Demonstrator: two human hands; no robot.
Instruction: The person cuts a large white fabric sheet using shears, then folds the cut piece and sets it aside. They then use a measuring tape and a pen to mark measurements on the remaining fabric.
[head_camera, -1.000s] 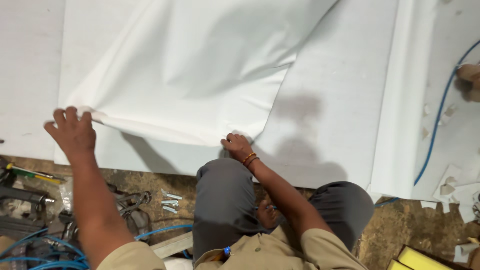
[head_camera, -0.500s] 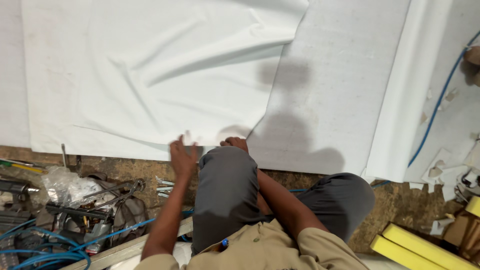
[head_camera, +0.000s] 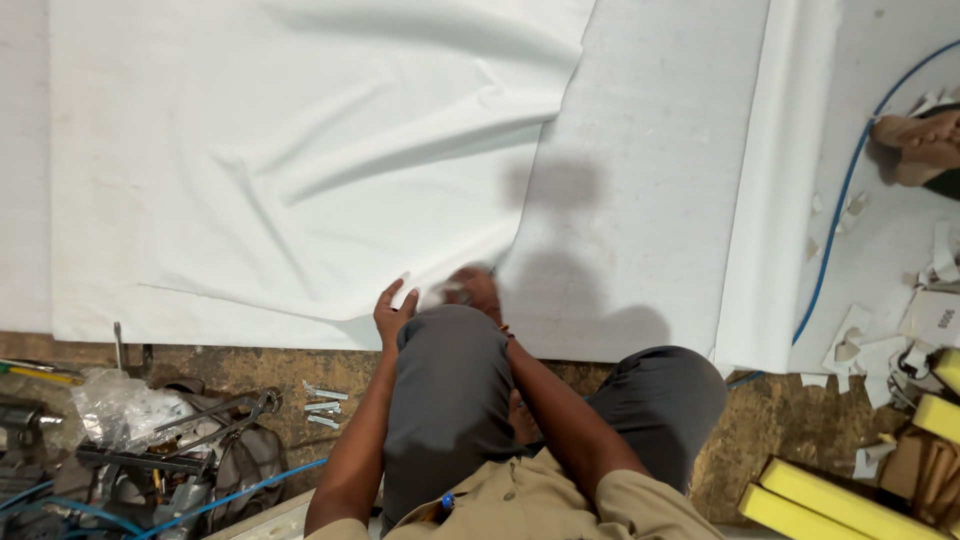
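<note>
A large white cloth sheet (head_camera: 300, 170) lies rumpled over a white foam mat (head_camera: 640, 150) on the floor. I crouch at its near edge, with my grey-trousered knee between my arms. My left hand (head_camera: 392, 308) pinches the near edge of the sheet just left of the knee. Blurred by motion, my right hand (head_camera: 474, 291) rests on the same edge right beside the left one; whether it grips the cloth is unclear.
Tools, a plastic bag and blue hoses (head_camera: 150, 450) are heaped at bottom left, with small metal parts (head_camera: 322, 405) nearby. A blue cable (head_camera: 835, 220) runs down the right. Yellow foam blocks (head_camera: 850, 495) and white scraps (head_camera: 880, 350) lie at bottom right. Another person's foot (head_camera: 915, 145) shows at the right edge.
My left hand swung from far left along the sheet's edge to beside my right hand at the knee. The lifted fold has settled flatter.
</note>
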